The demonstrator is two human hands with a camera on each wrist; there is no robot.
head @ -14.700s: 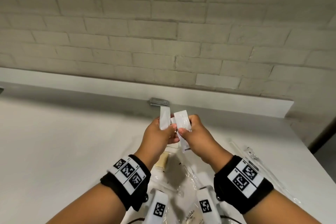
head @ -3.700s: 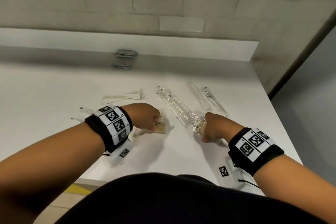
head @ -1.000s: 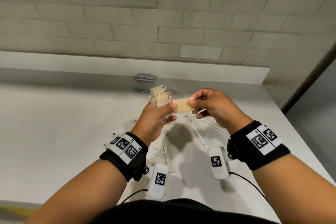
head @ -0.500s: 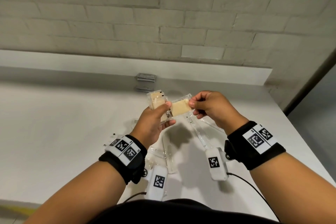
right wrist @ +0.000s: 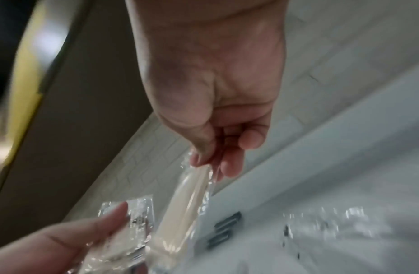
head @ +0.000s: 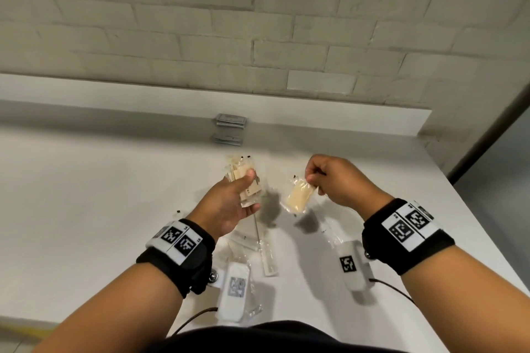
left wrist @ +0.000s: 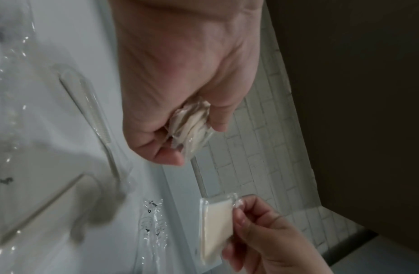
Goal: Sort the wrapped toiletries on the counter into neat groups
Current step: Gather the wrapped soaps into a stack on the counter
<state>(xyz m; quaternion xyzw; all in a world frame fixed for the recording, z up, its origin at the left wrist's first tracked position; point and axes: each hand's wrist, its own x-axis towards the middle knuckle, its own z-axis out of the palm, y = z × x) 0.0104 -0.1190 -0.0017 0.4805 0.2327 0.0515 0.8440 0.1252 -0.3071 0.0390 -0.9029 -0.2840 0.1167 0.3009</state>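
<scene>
My left hand [head: 241,192] grips a stack of clear-wrapped beige soap bars [head: 243,180] above the white counter [head: 100,195], thumb laid across them. In the left wrist view the stack of soap bars [left wrist: 192,124] sits between thumb and curled fingers. My right hand [head: 315,178] pinches the top seam of a single wrapped soap bar [head: 298,198], which hangs down a little to the right of the stack. The right wrist view shows the hanging soap bar [right wrist: 180,213] under my right fingertips [right wrist: 204,157].
Two small stacks of grey sachets [head: 231,120] lie by the back ledge. Clear-wrapped long items [head: 263,246] lie on the counter below my hands, one a wrapped toothbrush [left wrist: 91,111]. The counter's right edge [head: 487,226] drops off beside my right arm.
The hands have drawn apart and lowered. The single bar, held flat against the stack half a second ago, now dangles from my right fingers.
</scene>
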